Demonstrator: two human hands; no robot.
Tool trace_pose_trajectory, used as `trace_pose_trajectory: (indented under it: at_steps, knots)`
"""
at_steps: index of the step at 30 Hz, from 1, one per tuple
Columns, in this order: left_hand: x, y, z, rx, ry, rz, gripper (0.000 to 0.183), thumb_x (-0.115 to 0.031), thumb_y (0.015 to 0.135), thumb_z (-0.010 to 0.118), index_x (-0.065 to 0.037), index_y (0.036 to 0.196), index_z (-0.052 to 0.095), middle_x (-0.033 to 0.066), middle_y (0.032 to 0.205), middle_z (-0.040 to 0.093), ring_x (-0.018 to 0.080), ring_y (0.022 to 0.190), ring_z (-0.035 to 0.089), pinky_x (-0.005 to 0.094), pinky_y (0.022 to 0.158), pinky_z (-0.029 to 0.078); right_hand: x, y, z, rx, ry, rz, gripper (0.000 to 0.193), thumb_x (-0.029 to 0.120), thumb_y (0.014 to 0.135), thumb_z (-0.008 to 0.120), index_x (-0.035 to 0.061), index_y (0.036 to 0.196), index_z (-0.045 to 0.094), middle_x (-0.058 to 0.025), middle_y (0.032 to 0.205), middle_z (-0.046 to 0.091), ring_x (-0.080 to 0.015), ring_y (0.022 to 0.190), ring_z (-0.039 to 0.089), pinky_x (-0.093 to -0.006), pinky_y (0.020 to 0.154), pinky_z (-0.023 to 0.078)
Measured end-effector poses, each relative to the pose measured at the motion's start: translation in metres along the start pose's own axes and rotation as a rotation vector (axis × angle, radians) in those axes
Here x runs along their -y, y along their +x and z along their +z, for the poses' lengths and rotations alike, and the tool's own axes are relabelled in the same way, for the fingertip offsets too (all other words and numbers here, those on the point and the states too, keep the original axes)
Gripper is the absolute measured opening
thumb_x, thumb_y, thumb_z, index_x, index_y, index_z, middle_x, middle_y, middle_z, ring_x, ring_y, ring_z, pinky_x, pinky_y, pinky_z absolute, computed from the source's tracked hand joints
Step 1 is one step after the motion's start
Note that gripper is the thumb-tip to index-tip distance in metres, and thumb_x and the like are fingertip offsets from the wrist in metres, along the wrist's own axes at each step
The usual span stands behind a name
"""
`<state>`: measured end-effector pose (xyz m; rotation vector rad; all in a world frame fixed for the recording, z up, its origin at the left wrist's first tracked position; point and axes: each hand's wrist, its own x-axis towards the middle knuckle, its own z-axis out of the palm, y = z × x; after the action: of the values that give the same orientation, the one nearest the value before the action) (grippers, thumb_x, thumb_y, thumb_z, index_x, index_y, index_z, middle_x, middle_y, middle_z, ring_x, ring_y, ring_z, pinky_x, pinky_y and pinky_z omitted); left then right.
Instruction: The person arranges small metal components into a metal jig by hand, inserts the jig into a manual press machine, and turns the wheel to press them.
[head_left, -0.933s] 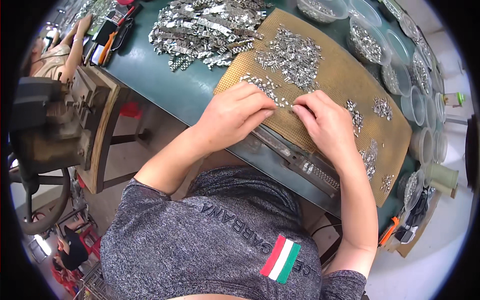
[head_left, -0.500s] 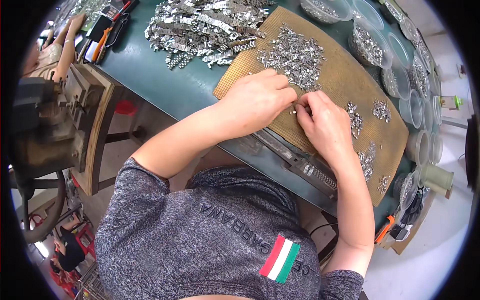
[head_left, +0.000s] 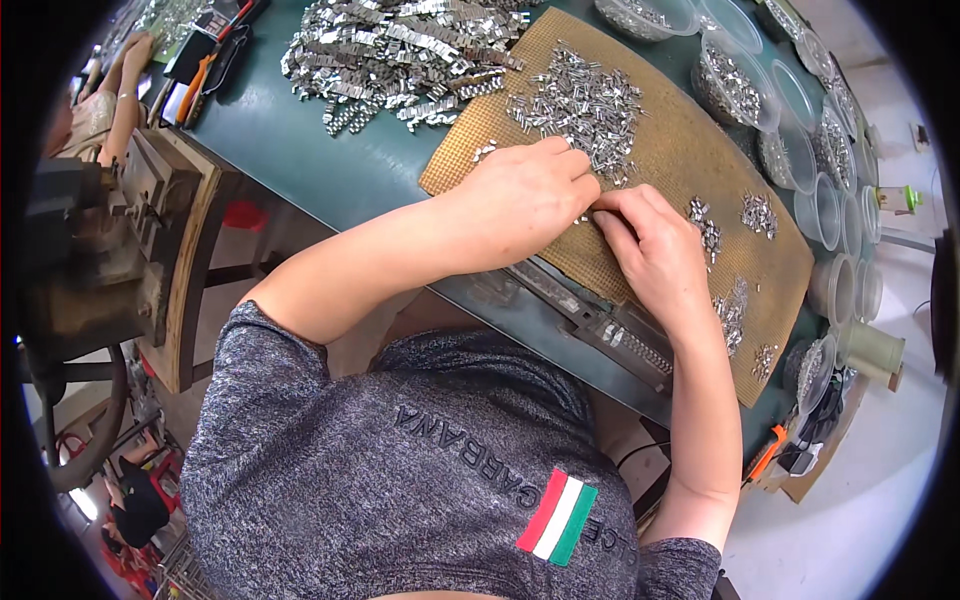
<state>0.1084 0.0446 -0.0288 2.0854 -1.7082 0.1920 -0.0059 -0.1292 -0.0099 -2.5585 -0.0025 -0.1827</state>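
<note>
- The left hand [head_left: 530, 195] is curled, its fingers bent in narrowly; whether it holds a piece cannot be told;
- The right hand [head_left: 655, 240] has thumb and fingers drawn narrow, its tips close beside the left hand's; any piece between them is too hidden to tell;
- Small metal pieces [head_left: 585, 105] lie in a loose pile on the tan mat [head_left: 690, 150], just beyond the hands; smaller clusters [head_left: 758, 215] lie to the right;
- The step in hand looks like fine fingertip handling of such pieces; the next move seems to call for a light, exact pinch;
- A heap of metal strips [head_left: 400, 50] rests on the green surface [head_left: 300, 150]; a slotted metal rail [head_left: 570, 315] lies near its front edge;
- Clear tubs [head_left: 762, 75] line the far right; a dark machine [head_left: 90, 240] stands left, with a co-worker's arm [head_left: 122, 95] beyond.
</note>
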Motion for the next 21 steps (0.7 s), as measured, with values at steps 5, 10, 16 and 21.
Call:
trace_pose_trajectory:
  at_steps: [5,10,16,21]
  knots:
    - [-0.003,-0.005,0.001,-0.119,-0.108,-0.081,0.013,-0.009,0.08,0.071,-0.006,0.087,0.059,0.0072,0.087,0.056,0.027,0.085,0.059,0.0375,0.071,0.052,0.004,0.0,0.007,0.009,-0.189,-0.062,0.006,0.014,0.092,0.066,0.0092,0.095,0.065,-0.0091,0.088,0.061,-0.0309,0.081,0.068,-0.0441,0.068,0.056]
    - [-0.02,-0.022,0.003,-0.061,-0.158,-0.122,0.015,-0.009,0.082,0.073,-0.006,0.091,0.062,0.0075,0.088,0.056,0.0274,0.085,0.06,0.0382,0.072,0.053,0.0,0.0,0.01,0.011,-0.236,-0.133,0.008,0.013,0.091,0.066,0.0078,0.092,0.06,-0.0098,0.087,0.06,-0.0308,0.082,0.067,-0.045,0.067,0.056]
    - [-0.025,-0.024,0.0,0.012,-0.188,-0.127,0.015,-0.009,0.084,0.072,-0.006,0.095,0.064,0.008,0.089,0.057,0.028,0.085,0.061,0.039,0.073,0.053,-0.003,-0.01,0.002,0.01,-0.165,-0.107,0.009,0.011,0.092,0.065,0.006,0.097,0.059,-0.0115,0.091,0.062,-0.0326,0.082,0.068,-0.0449,0.067,0.055]
    - [-0.027,-0.023,0.002,0.033,-0.174,-0.155,0.013,-0.008,0.086,0.07,-0.005,0.096,0.064,0.0093,0.089,0.058,0.0307,0.087,0.061,0.0404,0.075,0.052,-0.003,-0.048,-0.025,-0.066,-0.106,0.013,0.01,0.009,0.093,0.065,0.0074,0.1,0.059,-0.0113,0.092,0.062,-0.0341,0.079,0.067,-0.0442,0.066,0.053]
